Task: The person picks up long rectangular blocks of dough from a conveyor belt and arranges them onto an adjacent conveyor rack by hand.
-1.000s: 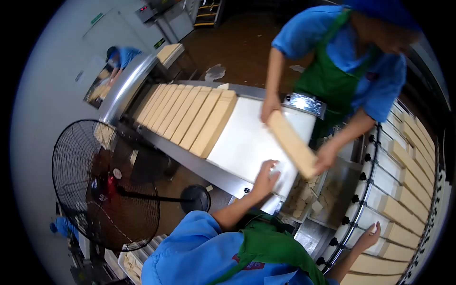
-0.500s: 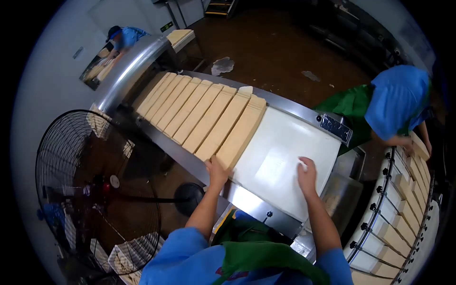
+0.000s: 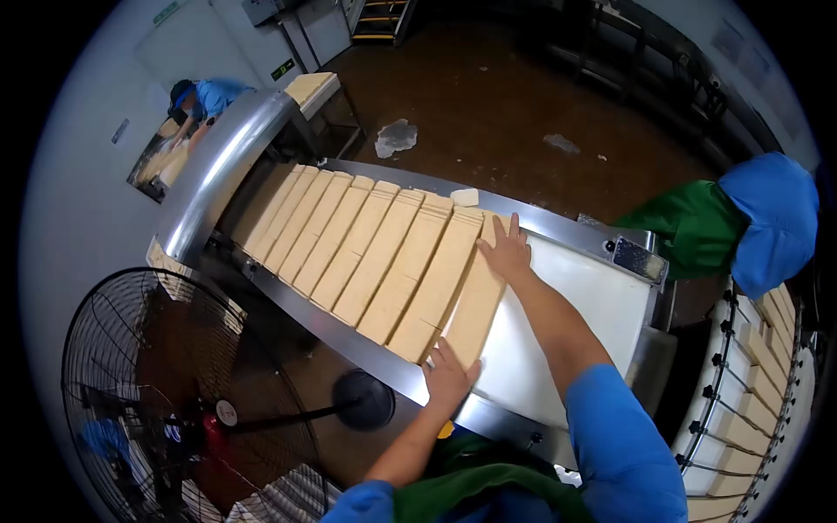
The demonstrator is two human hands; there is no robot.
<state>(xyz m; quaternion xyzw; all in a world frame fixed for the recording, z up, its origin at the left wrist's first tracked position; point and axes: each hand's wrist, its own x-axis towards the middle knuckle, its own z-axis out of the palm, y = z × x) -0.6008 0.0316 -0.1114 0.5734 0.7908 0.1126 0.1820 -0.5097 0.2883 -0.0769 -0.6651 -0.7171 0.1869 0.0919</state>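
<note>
A row of long pale tan slabs (image 3: 384, 253), several of them side by side, lies on the conveyor. At the row's right end is a long slab (image 3: 479, 305), with a narrow gap showing at its near end. My left hand (image 3: 448, 380) grips the near end of this slab, thumb on one side and fingers on the other. My right hand (image 3: 508, 253) is on its far end, fingers spread across the top and edge. The slab's underside is hidden.
White belt (image 3: 575, 314) shows right of the slab. A metal hood (image 3: 231, 166) spans the conveyor at left. A black-caged fan (image 3: 187, 392) stands near left. One co-worker (image 3: 767, 222) is at right beside slabs on another line (image 3: 741, 410); another person (image 3: 205, 100) bends over at back left.
My right hand has moved from over the belt to the end slab's far end. My left hand stays at its near end. A gap has opened beside the slab. The camera view has shifted.
</note>
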